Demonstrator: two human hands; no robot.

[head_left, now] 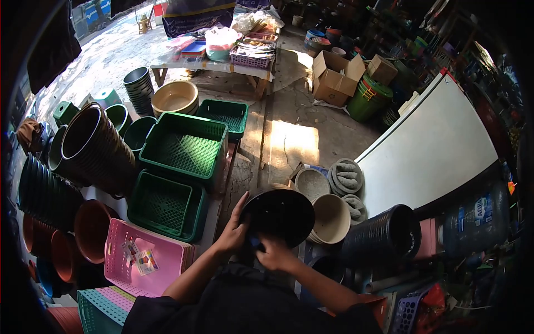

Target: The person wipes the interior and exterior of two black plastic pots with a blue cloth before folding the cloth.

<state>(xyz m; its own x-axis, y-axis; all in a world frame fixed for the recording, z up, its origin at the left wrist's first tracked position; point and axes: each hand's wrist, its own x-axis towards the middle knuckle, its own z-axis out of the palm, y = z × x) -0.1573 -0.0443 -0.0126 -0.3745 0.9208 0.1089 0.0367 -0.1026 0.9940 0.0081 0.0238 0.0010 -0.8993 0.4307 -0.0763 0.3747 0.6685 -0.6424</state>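
A round black plastic pot with a few small light spots is tilted in front of my chest. My left hand grips its left side, fingers pointing up along the wall and thumb at the edge. My right hand is closed at the pot's lower edge, around a small blue thing that is mostly hidden by the fingers. Just right of the pot stands a stack of beige pots. Beyond it are a grey stone mortar and stacked grey stone pieces.
Green plastic baskets and a pink basket lie on my left, beside stacks of brown pots. Stacked black buckets lie on my right, below a large white panel. Ahead, a table bears goods near an open cardboard box.
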